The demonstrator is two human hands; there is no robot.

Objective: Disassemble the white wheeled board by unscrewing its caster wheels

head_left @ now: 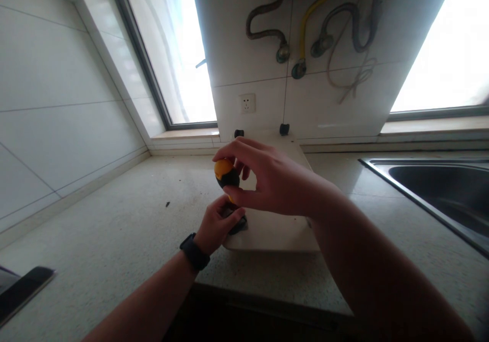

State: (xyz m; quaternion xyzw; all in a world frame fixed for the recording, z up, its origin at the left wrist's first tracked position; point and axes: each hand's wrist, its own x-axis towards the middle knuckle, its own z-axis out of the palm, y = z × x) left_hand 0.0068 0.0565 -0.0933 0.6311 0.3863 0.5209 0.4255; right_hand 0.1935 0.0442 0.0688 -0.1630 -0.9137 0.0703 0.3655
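My right hand (pixel 263 171) grips the yellow and black handle of a screwdriver (pixel 225 173), fingers curled over its top and thumb at its side. The screwdriver stands roughly upright, pointing down; its tip is hidden. Below it, my left hand (pixel 218 222), with a black watch on the wrist, is closed on a dark foot (pixel 239 225) at the near left corner of a white panel (pixel 273 232). Left fingertips are partly hidden behind the thumb and the screwdriver. Two more black feet, a left one (pixel 239 133) and a right one (pixel 284 129), stand at the panel's far edge.
The panel lies on a speckled stone counter (pixel 126 220). A steel sink (pixel 385 163) is set in at the right. A dark flat object (pixel 28 288) lies at the near left. Behind are a wall socket (pixel 247 103), a yellow pipe (pixel 303 31), grey hoses and two windows.
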